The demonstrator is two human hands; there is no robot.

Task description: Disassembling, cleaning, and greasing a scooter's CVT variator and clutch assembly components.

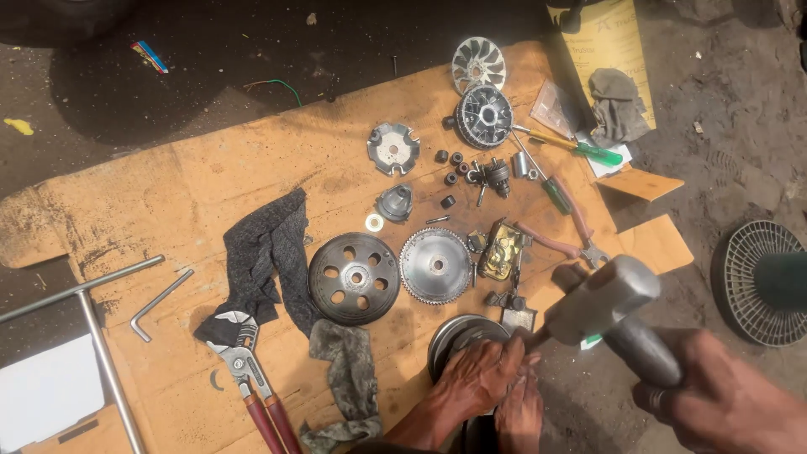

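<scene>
My right hand (727,403) is at the lower right, closed round the handle of a grey power wrench (601,298). The wrench's nose points down-left to the hub of a dark round pulley (458,336) at the front edge of the cardboard sheet (202,185). My left hand (479,378) lies over the pulley's near rim and grips it. Just right of it is another hand or foot (523,414); I cannot tell which. The pulley's centre is hidden by fingers and the tool.
On the cardboard lie a holed drum (353,277), a toothed disc (435,265), two finned discs (482,113), small black rollers (454,160), green-handled screwdrivers (580,151), red-handled pliers (250,374), rags (269,248), a hex key (160,303) and a T-bar wrench (92,324). A fan (761,282) stands right.
</scene>
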